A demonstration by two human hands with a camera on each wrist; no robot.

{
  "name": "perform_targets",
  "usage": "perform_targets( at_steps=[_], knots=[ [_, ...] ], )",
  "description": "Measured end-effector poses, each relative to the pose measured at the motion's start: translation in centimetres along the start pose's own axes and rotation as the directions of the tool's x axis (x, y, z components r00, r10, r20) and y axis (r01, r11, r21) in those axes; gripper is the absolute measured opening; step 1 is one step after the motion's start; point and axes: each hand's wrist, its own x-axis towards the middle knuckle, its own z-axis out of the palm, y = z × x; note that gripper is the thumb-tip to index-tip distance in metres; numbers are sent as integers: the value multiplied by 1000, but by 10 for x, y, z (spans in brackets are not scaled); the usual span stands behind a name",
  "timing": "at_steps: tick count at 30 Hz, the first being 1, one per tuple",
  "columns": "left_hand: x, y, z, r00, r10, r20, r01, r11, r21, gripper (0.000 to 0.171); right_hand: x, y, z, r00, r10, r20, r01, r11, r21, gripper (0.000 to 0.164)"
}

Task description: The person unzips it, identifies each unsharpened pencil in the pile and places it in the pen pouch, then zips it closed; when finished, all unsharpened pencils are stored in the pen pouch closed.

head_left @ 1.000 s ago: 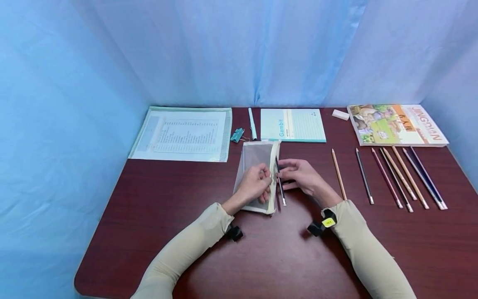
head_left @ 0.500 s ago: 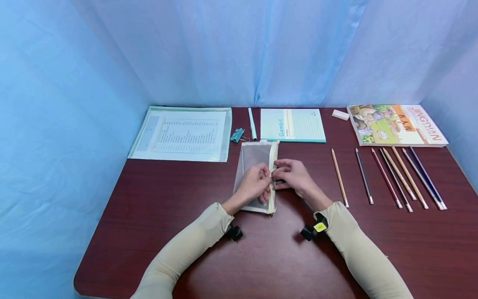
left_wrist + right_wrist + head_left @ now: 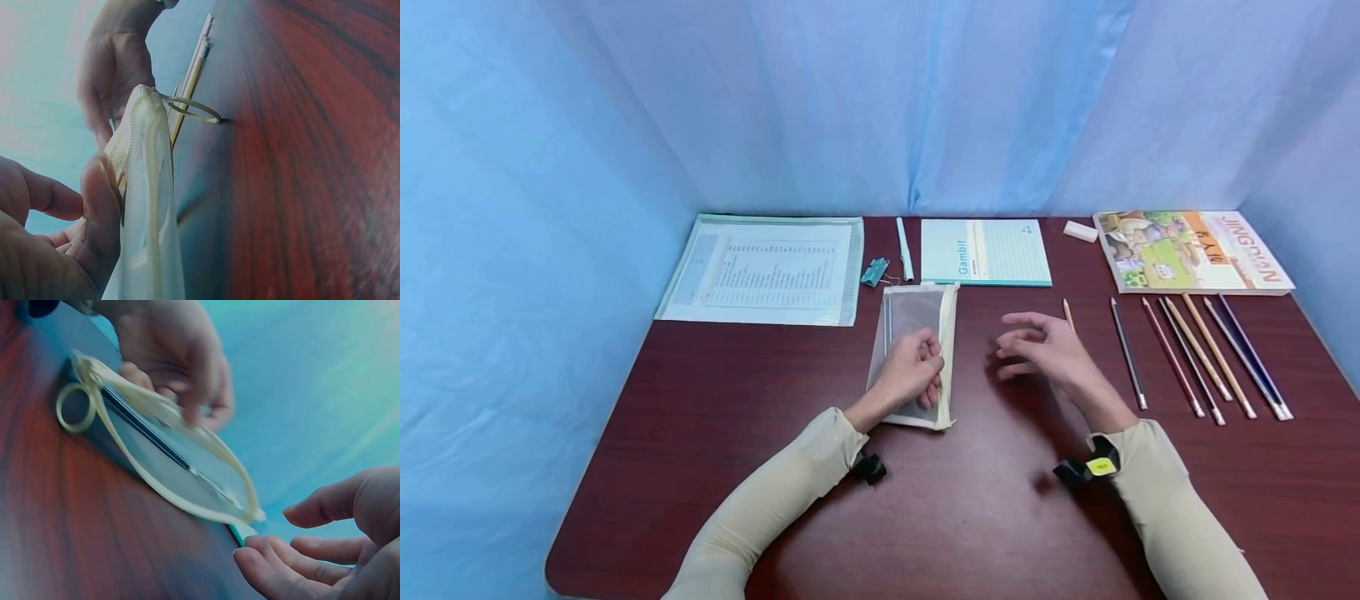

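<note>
A translucent zip pouch [image 3: 913, 307] with a cream zipper edge lies in the middle of the table, its mouth facing right. My left hand [image 3: 913, 368] pinches the upper zipper edge between thumb and fingers and holds it raised. Through the gaping mouth in the right wrist view, a dark pencil [image 3: 145, 428] shows inside the pouch. My right hand [image 3: 1048, 350] is in the air to the right of the pouch, fingers spread and loosely bent, holding nothing. It partly covers a natural wood pencil [image 3: 1069, 313]. A cream ring [image 3: 76, 407] hangs at the pouch's zipper end.
To the right lie a dark grey pencil [image 3: 1127, 354], a dark red pencil [image 3: 1172, 357] and several others. Along the back are a document sleeve [image 3: 767, 267], teal binder clip [image 3: 876, 271], white pen [image 3: 905, 248], notebook [image 3: 987, 252], eraser [image 3: 1081, 232] and book [image 3: 1195, 252].
The right hand has pushed a dark pencil into the pouch, let it go and drawn back to the right with nothing in it. The left hand keeps its hold on the zipper edge.
</note>
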Motion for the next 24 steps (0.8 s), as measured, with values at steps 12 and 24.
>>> perform_targets(
  at_steps=[12,24],
  knots=[
    [0,0,-1,1000,-5,2,5,1000,-22,11,-32,7,-86,990,-104,-95,114,988,106,27],
    [1,0,0,1000,-10,4,10,1000,-18,10,-57,20,-170,956,-21,-292,31,999,29,19]
  ],
)
